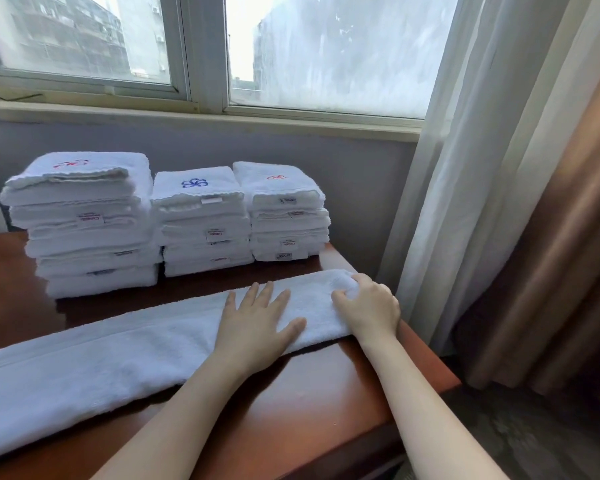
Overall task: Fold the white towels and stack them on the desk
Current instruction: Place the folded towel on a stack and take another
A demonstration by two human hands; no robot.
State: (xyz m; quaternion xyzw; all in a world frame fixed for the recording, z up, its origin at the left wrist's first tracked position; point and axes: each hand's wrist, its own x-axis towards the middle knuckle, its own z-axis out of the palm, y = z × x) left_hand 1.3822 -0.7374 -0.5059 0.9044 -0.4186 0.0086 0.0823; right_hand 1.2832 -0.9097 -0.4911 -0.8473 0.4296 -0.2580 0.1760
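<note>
A long white towel (118,355), folded lengthwise into a strip, lies across the reddish-brown desk (291,403) from the left edge to the right edge. My left hand (257,320) presses flat on it, fingers spread. My right hand (368,306) grips the towel's right end, fingers curled into the cloth. Behind stand three stacks of folded white towels: a tall left stack (84,223), a middle stack (201,220) with a blue emblem on top, and a right stack (284,213) with a red emblem.
The stacks stand against a grey wall under a window (201,50). A sheer white curtain (471,168) and a brown curtain (551,271) hang close to the desk's right edge. Dark patterned floor shows at the lower right.
</note>
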